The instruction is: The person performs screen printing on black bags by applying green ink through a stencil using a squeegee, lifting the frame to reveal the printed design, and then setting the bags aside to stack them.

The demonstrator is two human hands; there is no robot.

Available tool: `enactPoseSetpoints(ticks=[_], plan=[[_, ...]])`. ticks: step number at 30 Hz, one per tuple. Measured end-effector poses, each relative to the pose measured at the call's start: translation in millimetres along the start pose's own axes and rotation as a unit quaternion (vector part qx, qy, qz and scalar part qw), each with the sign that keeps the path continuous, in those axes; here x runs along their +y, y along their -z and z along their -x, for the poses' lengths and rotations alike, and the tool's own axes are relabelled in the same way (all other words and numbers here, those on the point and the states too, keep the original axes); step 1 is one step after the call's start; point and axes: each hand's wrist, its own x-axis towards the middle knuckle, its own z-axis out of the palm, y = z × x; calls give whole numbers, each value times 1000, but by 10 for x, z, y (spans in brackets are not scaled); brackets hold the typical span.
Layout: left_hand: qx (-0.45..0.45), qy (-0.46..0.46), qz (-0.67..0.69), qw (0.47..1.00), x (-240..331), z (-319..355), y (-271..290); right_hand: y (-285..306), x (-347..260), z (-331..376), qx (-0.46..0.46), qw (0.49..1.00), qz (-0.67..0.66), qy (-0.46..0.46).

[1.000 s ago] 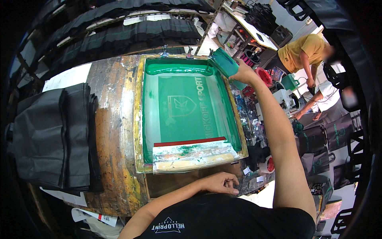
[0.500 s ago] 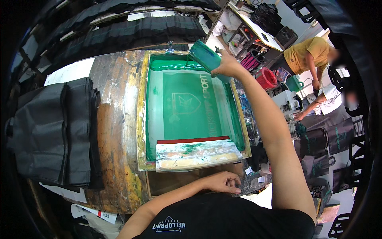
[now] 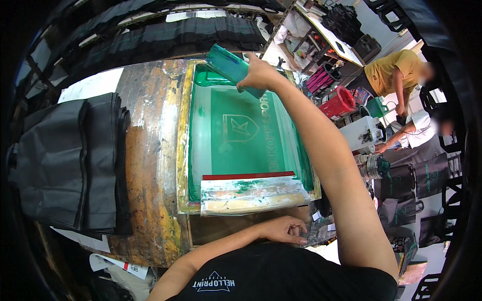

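Note:
A green-smeared squeegee (image 3: 228, 65) is gripped in my right hand (image 3: 258, 75), slanting above the far end of a silk-screen frame (image 3: 184, 140). Wet green ink (image 3: 210, 79) pools in the screen's far left corner, and the mesh (image 3: 278, 135) shows a shield emblem and a line of lettering through a green film. A second squeegee (image 3: 251, 193), wooden and paint-stained with a red blade, lies across the frame's near end. Close to my body, my left hand (image 3: 285, 231) rests by the table's near edge, fingers loosely bent and apart, with nothing visible in it.
Black fabric bags (image 3: 55, 160) are stacked on the left of the paint-stained table (image 3: 150, 150). A red bucket (image 3: 337, 103) and a white container (image 3: 359, 133) stand at the right. Two people (image 3: 391, 72) work beyond them. Racks of black fabric (image 3: 186, 42) line the back.
My right hand has carried the green-smeared squeegee leftward along the screen's far end, toward the ink pool. The left hand stays where it was. The whole view has shifted slightly.

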Motion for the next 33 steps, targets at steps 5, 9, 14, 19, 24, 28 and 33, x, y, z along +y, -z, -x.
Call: enactPoseSetpoints(ticks=[5, 9, 14, 19, 24, 28, 33], plan=[[1, -1, 10, 1000, -55, -10, -12, 34, -190, 5, -26, 1000, 1, -3], [-3, -2, 13, 1000, -45, -4, -9, 26, -92, -6, -5, 1000, -6, -8], [-8, 0, 18, 1000, -63, -16, -21, 76, 283, 72, 16, 999, -6, -35], [-14, 8, 19, 1000, -56, -25, -16, 122, 820, 212, 55, 996, -14, -64], [-11, 11, 20, 1000, -24, -1, -11, 124, 1157, 412, 99, 987, -81, -94], [-12, 25, 29, 999, -28, 3, -16, 106, 1372, 545, 123, 971, -177, -102], [-16, 18, 31, 999, -48, -2, -22, -15, 1600, 530, 195, 957, -198, -78]])
